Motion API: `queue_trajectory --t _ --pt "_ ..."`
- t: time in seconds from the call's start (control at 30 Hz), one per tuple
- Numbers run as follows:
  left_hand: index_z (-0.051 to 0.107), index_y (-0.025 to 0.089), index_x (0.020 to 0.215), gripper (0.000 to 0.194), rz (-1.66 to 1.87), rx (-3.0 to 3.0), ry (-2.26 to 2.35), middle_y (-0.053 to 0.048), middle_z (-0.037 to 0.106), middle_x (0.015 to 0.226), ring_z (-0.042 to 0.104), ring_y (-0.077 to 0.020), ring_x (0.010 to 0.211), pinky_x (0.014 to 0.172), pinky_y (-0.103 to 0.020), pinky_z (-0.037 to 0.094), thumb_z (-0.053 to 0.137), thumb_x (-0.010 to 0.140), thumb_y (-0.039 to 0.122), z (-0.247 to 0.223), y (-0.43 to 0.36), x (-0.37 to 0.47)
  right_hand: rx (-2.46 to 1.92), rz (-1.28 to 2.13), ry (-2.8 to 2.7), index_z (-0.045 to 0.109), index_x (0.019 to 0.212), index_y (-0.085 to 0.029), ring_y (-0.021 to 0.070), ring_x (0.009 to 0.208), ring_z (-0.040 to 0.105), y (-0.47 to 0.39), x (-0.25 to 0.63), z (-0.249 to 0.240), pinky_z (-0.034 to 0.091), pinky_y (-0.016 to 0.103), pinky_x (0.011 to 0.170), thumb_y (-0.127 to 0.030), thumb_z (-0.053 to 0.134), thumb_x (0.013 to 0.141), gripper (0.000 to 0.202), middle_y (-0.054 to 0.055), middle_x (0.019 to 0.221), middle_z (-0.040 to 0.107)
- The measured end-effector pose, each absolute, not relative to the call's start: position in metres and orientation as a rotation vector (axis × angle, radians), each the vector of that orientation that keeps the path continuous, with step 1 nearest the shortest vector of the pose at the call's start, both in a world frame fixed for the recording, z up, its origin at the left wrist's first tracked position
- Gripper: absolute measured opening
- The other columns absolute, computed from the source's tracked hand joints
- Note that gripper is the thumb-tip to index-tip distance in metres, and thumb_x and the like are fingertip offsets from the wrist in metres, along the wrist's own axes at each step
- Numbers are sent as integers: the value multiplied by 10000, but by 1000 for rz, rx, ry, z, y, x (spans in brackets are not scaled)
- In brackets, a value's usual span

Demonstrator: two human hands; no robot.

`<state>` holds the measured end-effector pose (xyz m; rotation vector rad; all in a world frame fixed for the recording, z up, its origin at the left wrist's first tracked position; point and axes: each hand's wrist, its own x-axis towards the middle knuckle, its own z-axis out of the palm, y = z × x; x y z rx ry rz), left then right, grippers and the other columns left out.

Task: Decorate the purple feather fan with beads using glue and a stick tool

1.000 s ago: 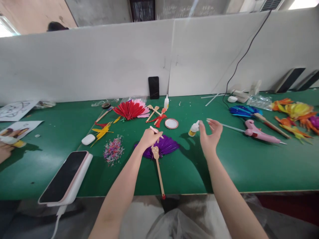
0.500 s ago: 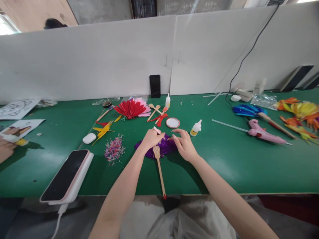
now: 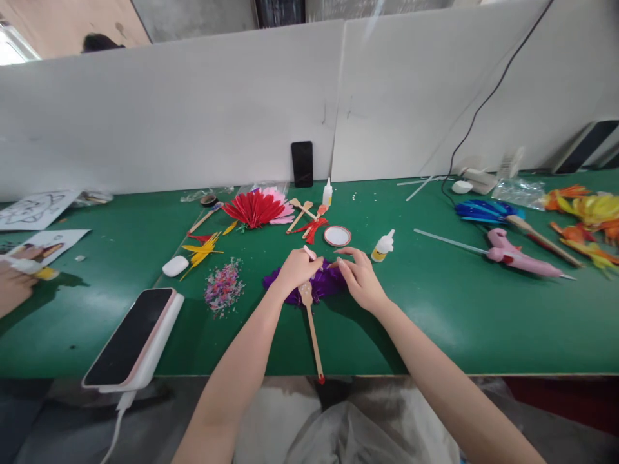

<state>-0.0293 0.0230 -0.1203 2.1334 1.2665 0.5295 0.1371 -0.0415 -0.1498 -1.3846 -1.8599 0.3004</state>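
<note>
A pink pen (image 3: 309,253) is pinched by the fingers of the left hand (image 3: 296,270), over the purple fan (image 3: 331,283). The fan's right side is covered by the fingers of the right hand (image 3: 362,280); they are bent, and whether the tips are together or apart cannot be told. The fan is set on the green table (image 3: 435,322), between the arms, and its wood stick (image 3: 314,335) is pointed at the near edge. A round lid (image 3: 337,236) can be seen just past the hands. A glue bottle (image 3: 382,248) is stood up to the right. Little bright bits (image 3: 225,288) are heaped on the left. Farther off, a red fan (image 3: 254,209) and a pink glue gun (image 3: 522,258) are seen.
</note>
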Motion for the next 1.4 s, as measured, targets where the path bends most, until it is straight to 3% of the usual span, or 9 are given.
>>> queue_trajectory --t 0.2,0.43,0.8,1.4 --pt "322 187 438 404 525 2115 1290 29 370 417 391 -104 448 520 -261 258 461 791 328 -121 22 -28 -1310 302 -1838 694 818 -201 226 1077 483 -43 137 -148 353 433 959 -267 363 936 357 95 1085 542" --pt "363 186 432 423 508 2088 1322 15 416 437 421 -112 465 509 -260 268 476 796 368 -122 21 -27 -1294 261 -1848 705 835 -199 235 1042 495 -43 138 -149 386 447 925 -235 386 920 332 105 1062 552" --pt "261 201 408 573 507 2047 1403 14 347 389 371 -115 411 477 -282 238 464 775 592 -121 23 -27 -1279 231 -1864 720 822 -213 250 1005 514 -43 138 -148 426 459 887 -242 391 906 341 106 1045 570" --pt "279 197 404 582 476 1990 1436 13 346 374 374 -112 400 467 -277 233 481 750 618 -123 24 -29 -1260 215 -1973 711 786 -193 252 1010 513 -44 137 -146 428 448 885 -179 420 866 302 113 1070 560"
